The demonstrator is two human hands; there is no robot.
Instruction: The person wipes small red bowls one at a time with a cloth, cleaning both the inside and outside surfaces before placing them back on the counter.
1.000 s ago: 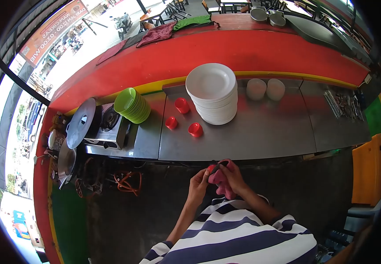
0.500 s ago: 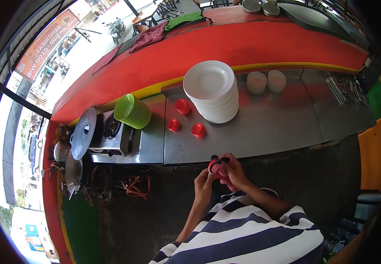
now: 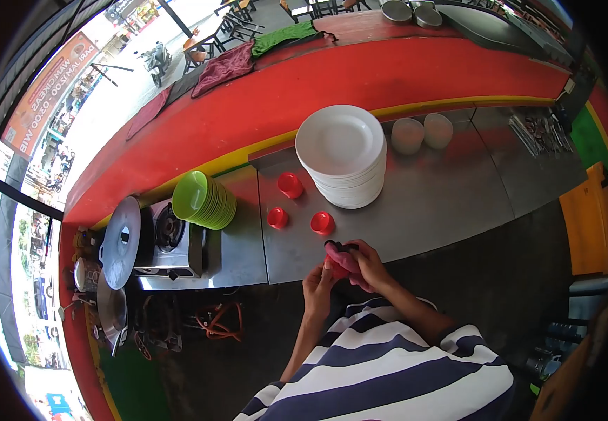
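In front of my body, at the counter's near edge, my left hand (image 3: 317,288) is closed around a small red cup (image 3: 332,270), mostly hidden by fingers and cloth. My right hand (image 3: 371,269) grips a pink cloth (image 3: 346,259) with a dark edge and presses it against the cup. Three similar pieces stand on the steel counter (image 3: 423,203) beyond my hands: a red cup (image 3: 290,185) at the back, a smaller one (image 3: 277,218) at left, and another (image 3: 323,223) closest to me. Behind them rises a tall stack of white plates (image 3: 342,144).
Left along the counter are a stack of green bowls (image 3: 209,200), a stove (image 3: 174,242) and a large metal lid (image 3: 121,242). Two whitish containers (image 3: 408,136) and a pile of cutlery (image 3: 539,133) sit to the right. A red wall (image 3: 388,74) borders the back.
My hands have shifted slightly left, and the cloth now covers more of the red cup's opening. The view has turned a little; the counter things stay in place.
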